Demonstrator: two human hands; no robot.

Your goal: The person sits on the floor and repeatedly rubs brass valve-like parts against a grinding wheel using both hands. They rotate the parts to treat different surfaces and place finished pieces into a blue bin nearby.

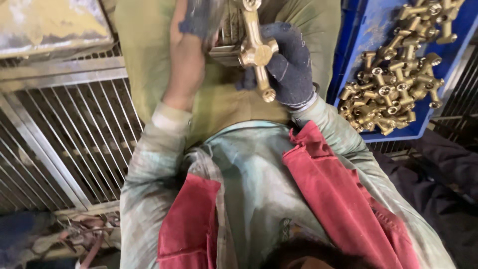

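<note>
We are looking down over a grey-green jacket with red panels, and beyond it a metal grating is running along the left side. On the right a blue crate is sitting, holding a heap of brass fittings piled loosely against one another.

In the middle we are holding up a brass cross-shaped fitting, raised in front of the chest and well apart from the crate. Our right hand, in a dark knit glove, is wrapping closed around one side arm of it, fingers curled tight. Our left hand is blurring near the top edge, close to a flat grey metal piece at the fitting's other side; we cannot tell how far it is closing or whether it is gripping.

We are judging the fitting solid, stiff and fairly heavy for its size, smooth enough to slip, so its arms and central hub are offering the surest hold. Nothing is crowding the fitting itself.
</note>
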